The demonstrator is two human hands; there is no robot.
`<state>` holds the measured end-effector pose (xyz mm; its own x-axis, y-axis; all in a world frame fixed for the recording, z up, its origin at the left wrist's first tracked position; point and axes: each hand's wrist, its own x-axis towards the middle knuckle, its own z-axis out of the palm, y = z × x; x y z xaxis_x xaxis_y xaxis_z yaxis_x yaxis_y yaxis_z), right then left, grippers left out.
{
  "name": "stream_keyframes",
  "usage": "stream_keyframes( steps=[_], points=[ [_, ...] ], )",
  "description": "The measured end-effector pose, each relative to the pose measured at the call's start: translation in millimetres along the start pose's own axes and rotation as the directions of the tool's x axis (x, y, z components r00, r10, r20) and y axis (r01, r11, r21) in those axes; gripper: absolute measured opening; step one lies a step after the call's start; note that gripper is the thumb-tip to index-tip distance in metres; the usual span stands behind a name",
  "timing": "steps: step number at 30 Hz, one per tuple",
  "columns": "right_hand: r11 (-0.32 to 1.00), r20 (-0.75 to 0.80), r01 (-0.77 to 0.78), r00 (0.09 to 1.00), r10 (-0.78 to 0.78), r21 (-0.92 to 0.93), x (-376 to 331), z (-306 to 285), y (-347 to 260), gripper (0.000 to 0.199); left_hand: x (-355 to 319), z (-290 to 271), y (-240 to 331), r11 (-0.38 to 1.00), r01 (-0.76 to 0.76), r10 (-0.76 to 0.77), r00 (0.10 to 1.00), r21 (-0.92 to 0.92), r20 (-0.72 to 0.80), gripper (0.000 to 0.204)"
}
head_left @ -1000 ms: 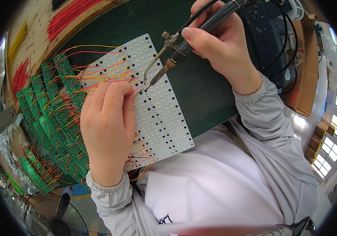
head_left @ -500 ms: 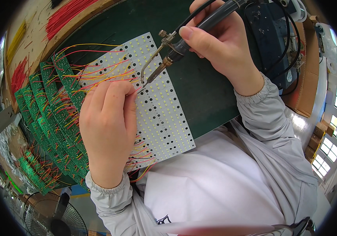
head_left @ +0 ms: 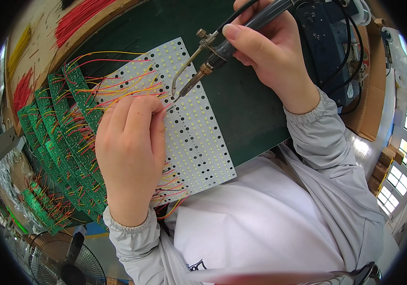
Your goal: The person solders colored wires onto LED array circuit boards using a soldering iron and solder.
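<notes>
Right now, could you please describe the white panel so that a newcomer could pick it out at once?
On the dark green mat in front of the person lies a long white panel, dotted with rows of small chips and black holes. The left hand presses on it while the soldering iron points at its edge. Unlike the green boards fanned out beside it, it is white and lies on top.

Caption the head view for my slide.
Right hand holds soldering iron tip at white LED board; left hand presses wires.

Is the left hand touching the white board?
Touching. The head view shows the left hand lying flat on the white board, fingers pressed on it.
</notes>
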<state>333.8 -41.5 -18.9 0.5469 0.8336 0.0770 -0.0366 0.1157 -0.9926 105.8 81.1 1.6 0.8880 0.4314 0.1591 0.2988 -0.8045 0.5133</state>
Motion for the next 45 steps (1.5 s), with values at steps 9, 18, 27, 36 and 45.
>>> stream_keyframes(
  steps=[9, 18, 27, 36, 45],
  points=[
    [0.999, -0.046, 0.036, 0.998, -0.035, 0.009, 2.5, -0.5, 1.9, 0.025, 3.4, -7.7, 8.2, 0.983, 0.107, -0.106, 0.994, -0.147, 0.015, 0.012],
    [0.995, -0.014, 0.060, 0.998, -0.062, -0.080, 6.0, 0.5, 0.5, 0.023, 11.3, -0.5, 7.1, 0.986, 0.102, -0.107, 0.994, -0.131, -0.036, 0.012],
    [0.996, -0.004, 0.057, 0.998, -0.057, -0.066, 5.4, 3.1, 0.6, 0.023, 12.3, 7.8, 6.8, 0.998, 0.039, -0.036, 0.997, 0.041, -0.068, 0.011],
    [0.994, -0.001, 0.067, 0.998, -0.067, -0.084, 5.6, 2.5, 1.2, 0.023, 11.0, 9.2, 8.8, 0.998, 0.039, -0.035, 0.997, 0.055, -0.065, 0.012],
    [0.998, -0.028, 0.050, 0.998, -0.052, -0.049, 4.1, 2.0, -0.3, 0.022, 11.9, 9.0, 8.0, 0.999, 0.047, -0.046, 0.997, 0.017, -0.067, 0.012]
  ],
)
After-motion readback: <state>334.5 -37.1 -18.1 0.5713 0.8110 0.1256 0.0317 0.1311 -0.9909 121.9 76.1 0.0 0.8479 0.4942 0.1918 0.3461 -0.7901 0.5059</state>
